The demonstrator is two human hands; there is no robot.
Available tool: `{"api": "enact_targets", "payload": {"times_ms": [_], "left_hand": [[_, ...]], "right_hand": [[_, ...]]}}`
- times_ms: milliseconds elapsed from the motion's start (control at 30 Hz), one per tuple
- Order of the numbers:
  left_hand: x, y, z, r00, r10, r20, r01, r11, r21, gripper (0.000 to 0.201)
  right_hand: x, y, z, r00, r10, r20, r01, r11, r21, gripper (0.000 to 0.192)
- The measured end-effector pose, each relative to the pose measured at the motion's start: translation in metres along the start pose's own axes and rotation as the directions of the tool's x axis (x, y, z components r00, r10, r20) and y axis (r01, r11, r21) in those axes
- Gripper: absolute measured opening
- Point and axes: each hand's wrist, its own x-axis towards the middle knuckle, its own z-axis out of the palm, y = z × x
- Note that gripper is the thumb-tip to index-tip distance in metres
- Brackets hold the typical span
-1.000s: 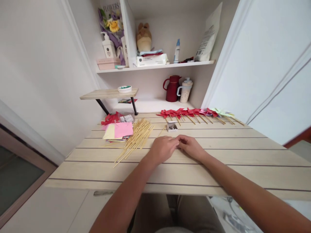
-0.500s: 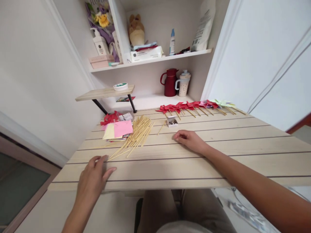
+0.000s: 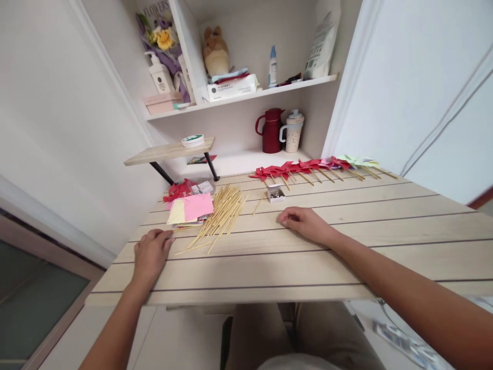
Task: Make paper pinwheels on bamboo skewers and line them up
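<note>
My left hand (image 3: pixel 151 253) rests palm down on the wooden table (image 3: pixel 292 257) near its left edge, fingers loosely curled, close to the near ends of a pile of thin wooden sticks (image 3: pixel 221 211). My right hand (image 3: pixel 304 224) lies at the table's middle with fingers curled in; whether it holds anything is hidden. Just beyond it stands a small open box of pins (image 3: pixel 276 193). A stack of pink and yellow paper squares (image 3: pixel 190 208) lies left of the sticks.
A row of finished red and pale paper pinwheels on sticks (image 3: pixel 316 167) lines the table's far edge. Red paper scraps (image 3: pixel 177 189) sit at the far left. Behind stand a small wooden riser (image 3: pixel 169 151), a red jug (image 3: pixel 272 130), a mug (image 3: pixel 292 131) and loaded shelves.
My left hand left my right hand at the table's middle, swung out to the left edge, then moved forward and settled by the stick ends. The right hand stayed put.
</note>
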Motion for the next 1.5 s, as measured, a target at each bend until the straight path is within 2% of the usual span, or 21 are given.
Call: {"api": "enact_targets", "payload": {"times_ms": [100,167,333,467,633,833,1033,1333,1500], "left_hand": [[0.008,0.001,0.001,0.998,0.041,-0.055,-0.038,0.998,0.05,0.035],[0.013,0.005,0.001,0.998,0.044,-0.045,-0.041,0.997,0.064,0.033],[0.017,0.01,0.001,0.998,0.004,0.057,-0.003,1.0,-0.016,0.034],[0.007,0.007,-0.007,0.994,0.064,0.09,-0.053,0.991,-0.123,0.026],[-0.005,0.008,-0.014,0.963,0.11,0.245,-0.039,0.96,-0.277,0.018],[-0.011,0.034,-0.016,0.943,0.166,0.287,-0.062,0.938,-0.34,0.014],[-0.009,0.062,-0.024,0.944,0.159,0.291,-0.074,0.956,-0.283,0.014],[-0.023,0.08,-0.035,0.931,0.113,0.347,-0.048,0.98,-0.191,0.012],[-0.009,0.092,-0.031,0.939,0.092,0.331,-0.028,0.981,-0.191,0.016]], "right_hand": [[0.001,0.001,0.001,1.0,-0.006,0.004,0.006,1.0,0.009,0.016],[0.001,0.002,0.001,1.0,-0.016,0.006,0.016,1.0,0.011,0.017],[0.001,0.001,0.0,0.999,-0.032,0.013,0.032,0.999,0.004,0.017],[0.001,0.001,0.0,0.999,-0.045,0.016,0.044,0.999,0.013,0.016],[0.001,0.002,0.0,0.999,-0.052,0.009,0.051,0.998,0.021,0.015],[0.001,0.001,0.0,0.999,-0.04,0.018,0.04,0.999,0.009,0.015],[0.0,-0.001,0.0,0.999,-0.033,0.011,0.033,0.999,0.01,0.016],[0.001,0.001,0.0,0.999,-0.04,0.016,0.04,0.999,0.003,0.016],[0.001,-0.001,0.0,0.999,-0.034,0.013,0.034,0.999,-0.002,0.015]]}}
